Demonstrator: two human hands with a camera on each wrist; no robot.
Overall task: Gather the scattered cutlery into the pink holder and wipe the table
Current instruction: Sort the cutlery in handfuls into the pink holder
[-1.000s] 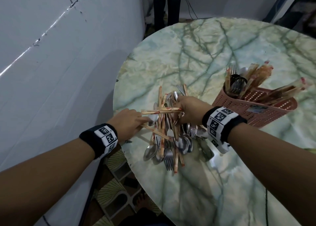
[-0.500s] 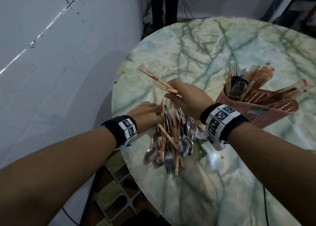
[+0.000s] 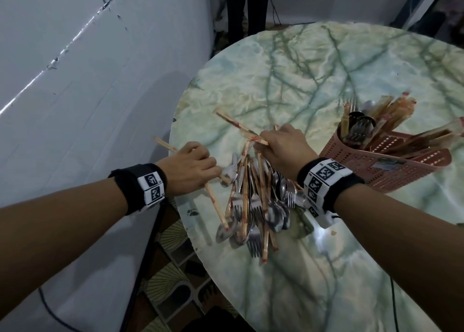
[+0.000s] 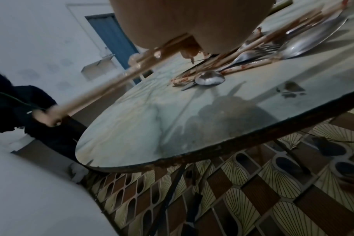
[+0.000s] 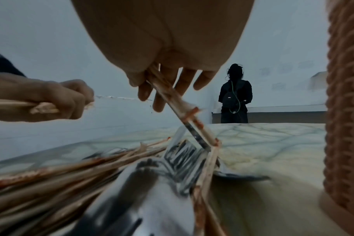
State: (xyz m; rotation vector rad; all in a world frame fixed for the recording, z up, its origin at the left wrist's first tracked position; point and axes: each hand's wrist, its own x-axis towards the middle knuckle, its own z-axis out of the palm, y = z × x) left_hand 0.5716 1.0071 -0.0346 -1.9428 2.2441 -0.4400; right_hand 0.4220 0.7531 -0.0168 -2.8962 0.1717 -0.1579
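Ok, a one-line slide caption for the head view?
Both hands, left and right, lift chopsticks from the cutlery pile beside the pink holder.

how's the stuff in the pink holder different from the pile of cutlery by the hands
The cutlery in the pink holder stands at a slant with its ends poking above the rim; the pile lies flat on the table. The holder's contents are untouched, while the left hand and right hand each grip wrapped chopsticks at the pile's far end. Both hold forks, spoons and paper-wrapped chopsticks.
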